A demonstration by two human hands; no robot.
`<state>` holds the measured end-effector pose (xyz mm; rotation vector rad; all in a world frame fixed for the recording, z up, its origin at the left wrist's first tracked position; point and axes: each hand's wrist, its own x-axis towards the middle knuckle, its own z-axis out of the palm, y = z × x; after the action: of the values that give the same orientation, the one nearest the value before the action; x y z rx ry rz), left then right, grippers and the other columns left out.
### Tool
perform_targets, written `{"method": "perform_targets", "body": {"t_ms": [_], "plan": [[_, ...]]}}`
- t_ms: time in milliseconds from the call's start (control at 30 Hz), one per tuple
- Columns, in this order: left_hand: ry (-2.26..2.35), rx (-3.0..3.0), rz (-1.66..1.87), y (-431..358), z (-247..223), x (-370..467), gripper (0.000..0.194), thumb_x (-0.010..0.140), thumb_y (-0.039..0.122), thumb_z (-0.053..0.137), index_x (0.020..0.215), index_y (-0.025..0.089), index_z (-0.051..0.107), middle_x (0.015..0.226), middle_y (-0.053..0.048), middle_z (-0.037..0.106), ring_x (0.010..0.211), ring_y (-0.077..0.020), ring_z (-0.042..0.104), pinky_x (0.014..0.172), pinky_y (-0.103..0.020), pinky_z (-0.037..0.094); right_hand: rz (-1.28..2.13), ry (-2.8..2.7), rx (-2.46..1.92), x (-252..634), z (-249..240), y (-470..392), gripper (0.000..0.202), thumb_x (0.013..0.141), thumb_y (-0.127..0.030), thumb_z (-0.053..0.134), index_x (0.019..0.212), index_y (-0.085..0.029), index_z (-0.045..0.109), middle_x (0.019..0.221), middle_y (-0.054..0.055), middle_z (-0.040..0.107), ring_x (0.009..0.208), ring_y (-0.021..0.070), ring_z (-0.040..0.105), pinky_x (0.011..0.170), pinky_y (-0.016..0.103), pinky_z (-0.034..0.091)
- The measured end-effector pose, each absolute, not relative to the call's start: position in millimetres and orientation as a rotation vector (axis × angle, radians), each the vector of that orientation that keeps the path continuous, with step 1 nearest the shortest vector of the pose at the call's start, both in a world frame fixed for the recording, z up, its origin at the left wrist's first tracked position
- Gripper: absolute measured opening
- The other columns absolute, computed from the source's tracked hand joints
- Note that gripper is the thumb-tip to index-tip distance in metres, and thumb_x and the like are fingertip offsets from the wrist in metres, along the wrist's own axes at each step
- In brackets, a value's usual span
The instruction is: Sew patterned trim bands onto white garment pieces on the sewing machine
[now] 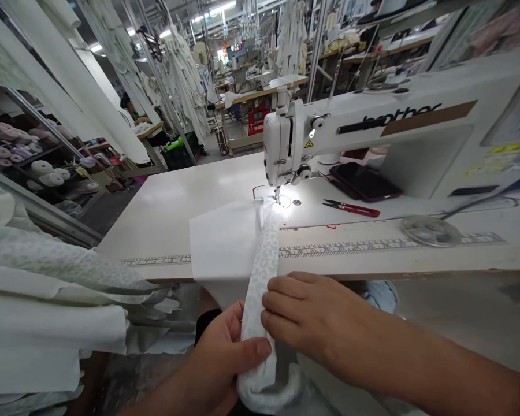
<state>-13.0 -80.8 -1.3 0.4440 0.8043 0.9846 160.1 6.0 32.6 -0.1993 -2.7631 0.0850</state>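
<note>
Patterned fabric strip [264,260] stretched from lit needle area of sewing machine [281,144] across front edge of white table [156,202]; bare tabletop left open beyond plain white cloth [225,237], red-handled snips [351,208] set right of needle. Strip run between both hands, lower end curled below them. Strip pinched under thumb of left hand [234,352]; strip's right edge held at bent, closed-together fingers of right hand [312,312] (thumb hidden).

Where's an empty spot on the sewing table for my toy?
The tabletop is bare left of the white cloth, beyond the ruler tape. It's crowded right of the needle: dark phone, red snips, clear dish. The patterned strip fills the middle.
</note>
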Motion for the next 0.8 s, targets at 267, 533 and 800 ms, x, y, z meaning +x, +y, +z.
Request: {"method": "perform_targets", "body": {"t_ms": [267,533,800], "plan": [[1.513,1.724,0.939,14,-11,-18,0.028,0.091,0.038,0.053,0.107,0.017,0.063,0.111,-0.011,0.067,0.105,-0.0245,0.06,0.094,-0.039,0.045,-0.209,-2.515,-0.437,222,-47,-20,0.034,0.097,-0.01,0.034,0.112,-0.015,0.065,0.116,0.007,0.068,0.123,0.0202,0.052,0.094,0.033,0.05],[1.724,2.35,0.127,94,-26,-85,0.053,0.096,0.046,0.037,0.145,0.025,0.035,0.155,-0.008,0.028,0.145,-0.0267,0.02,0.114,-0.058,0.01,-0.078,-2.296,-0.616,202,-84,-34,0.032,0.099,-0.011,0.035,0.096,-0.016,0.067,0.102,0.004,0.074,0.107,0.0159,0.064,0.085,0.026,0.055],[1.855,2.443,0.244,99,-11,-65,0.029,0.092,0.025,0.044,0.111,0.018,0.064,0.139,-0.013,0.052,0.134,-0.0345,0.038,0.11,-0.065,0.014,-0.034,-2.357,-0.61,211,-70,-31,0.034,0.098,-0.01,0.034,0.095,-0.019,0.066,0.1,0.001,0.074,0.1,0.0159,0.066,0.081,0.027,0.055]]}}
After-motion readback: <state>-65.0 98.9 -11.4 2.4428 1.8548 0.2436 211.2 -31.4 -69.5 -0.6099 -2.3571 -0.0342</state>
